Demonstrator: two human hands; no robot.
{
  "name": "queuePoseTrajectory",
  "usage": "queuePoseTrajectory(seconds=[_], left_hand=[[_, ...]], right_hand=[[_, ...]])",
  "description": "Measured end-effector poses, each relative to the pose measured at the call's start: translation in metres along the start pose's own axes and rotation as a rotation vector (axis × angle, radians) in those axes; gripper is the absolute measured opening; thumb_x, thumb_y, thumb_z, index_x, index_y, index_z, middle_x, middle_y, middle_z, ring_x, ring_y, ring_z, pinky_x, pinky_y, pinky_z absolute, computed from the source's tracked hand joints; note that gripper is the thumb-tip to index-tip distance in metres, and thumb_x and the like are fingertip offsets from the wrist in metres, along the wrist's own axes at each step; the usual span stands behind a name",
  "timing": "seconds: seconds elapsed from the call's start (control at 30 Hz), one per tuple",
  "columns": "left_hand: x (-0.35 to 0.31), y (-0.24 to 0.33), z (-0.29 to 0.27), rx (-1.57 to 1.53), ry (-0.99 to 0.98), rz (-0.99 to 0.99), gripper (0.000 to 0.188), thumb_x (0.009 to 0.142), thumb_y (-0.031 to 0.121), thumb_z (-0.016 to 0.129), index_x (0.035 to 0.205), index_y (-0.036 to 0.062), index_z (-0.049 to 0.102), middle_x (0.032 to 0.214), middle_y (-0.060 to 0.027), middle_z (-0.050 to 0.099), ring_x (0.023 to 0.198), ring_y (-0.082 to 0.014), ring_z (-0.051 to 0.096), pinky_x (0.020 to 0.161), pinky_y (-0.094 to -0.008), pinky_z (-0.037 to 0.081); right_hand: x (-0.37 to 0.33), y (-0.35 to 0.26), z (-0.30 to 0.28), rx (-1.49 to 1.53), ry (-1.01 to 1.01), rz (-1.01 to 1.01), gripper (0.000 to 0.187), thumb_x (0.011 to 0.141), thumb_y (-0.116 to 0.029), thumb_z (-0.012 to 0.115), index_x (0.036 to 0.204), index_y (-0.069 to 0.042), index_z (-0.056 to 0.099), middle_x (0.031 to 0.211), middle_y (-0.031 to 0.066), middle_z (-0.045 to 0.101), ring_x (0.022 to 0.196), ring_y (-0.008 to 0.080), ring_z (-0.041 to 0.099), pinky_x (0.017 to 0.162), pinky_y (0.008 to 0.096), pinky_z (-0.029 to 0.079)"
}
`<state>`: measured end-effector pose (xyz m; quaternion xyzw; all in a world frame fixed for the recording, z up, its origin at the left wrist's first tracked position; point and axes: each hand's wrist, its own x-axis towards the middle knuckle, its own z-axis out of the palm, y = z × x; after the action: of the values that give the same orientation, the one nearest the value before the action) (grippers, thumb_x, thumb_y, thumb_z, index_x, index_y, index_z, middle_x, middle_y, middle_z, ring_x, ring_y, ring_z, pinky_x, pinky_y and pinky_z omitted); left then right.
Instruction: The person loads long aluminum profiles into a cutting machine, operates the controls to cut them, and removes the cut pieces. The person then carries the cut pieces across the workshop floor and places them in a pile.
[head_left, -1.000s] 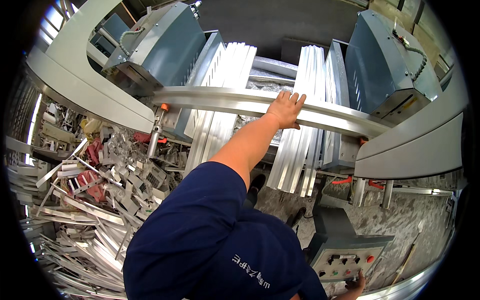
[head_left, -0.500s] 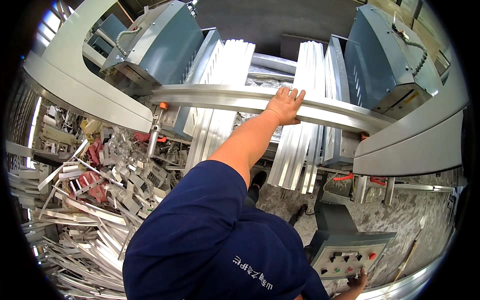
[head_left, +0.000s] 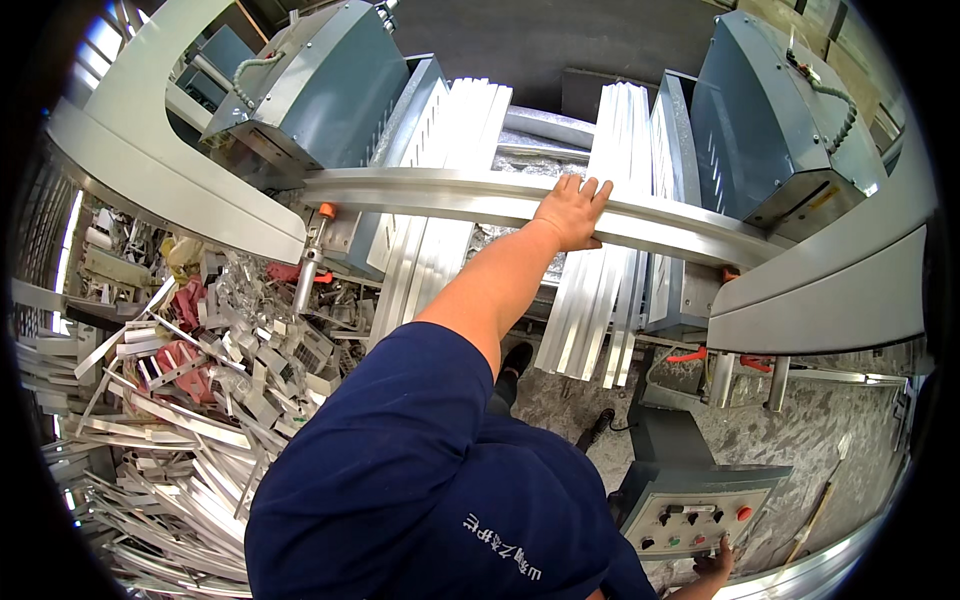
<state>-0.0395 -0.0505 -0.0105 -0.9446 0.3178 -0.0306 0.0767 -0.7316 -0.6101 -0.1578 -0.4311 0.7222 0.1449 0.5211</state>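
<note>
A long silver aluminium profile [head_left: 430, 193] lies crosswise between the two machine heads. My left hand [head_left: 571, 213] grips it a little right of its middle, fingers over the top and thumb along the near side. At the lower right, my right hand [head_left: 714, 565] is at the front edge of a grey control panel [head_left: 685, 520] with knobs, small buttons and a red button. One finger stretches to a button at the panel's lower right corner; the other fingers are partly hidden, and the hand appears to hold nothing.
Blue-grey machine housings [head_left: 345, 90] [head_left: 765, 120] stand left and right, behind pale curved guards [head_left: 190, 190] [head_left: 830, 290]. Stacked aluminium profiles [head_left: 590, 315] lie beneath the crosswise one. Metal offcuts [head_left: 190, 420] are heaped at the left. A long-handled tool [head_left: 815, 515] lies at the right.
</note>
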Motion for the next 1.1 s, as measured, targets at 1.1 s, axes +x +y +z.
queuePoseTrajectory(seconds=[1.1], left_hand=[[0.001, -0.001, 0.001, -0.049, 0.025, 0.024, 0.102, 0.079, 0.058, 0.073, 0.153, 0.0029, 0.028, 0.138, -0.0177, 0.045, 0.128, -0.0350, 0.041, 0.115, -0.0462, 0.024]], right_hand=[[0.019, 0.014, -0.017, 0.057, -0.134, 0.031, 0.103, 0.078, -0.080, 0.057, 0.153, -0.015, 0.032, 0.154, 0.0214, 0.036, 0.130, 0.0469, 0.046, 0.104, 0.0645, 0.028]])
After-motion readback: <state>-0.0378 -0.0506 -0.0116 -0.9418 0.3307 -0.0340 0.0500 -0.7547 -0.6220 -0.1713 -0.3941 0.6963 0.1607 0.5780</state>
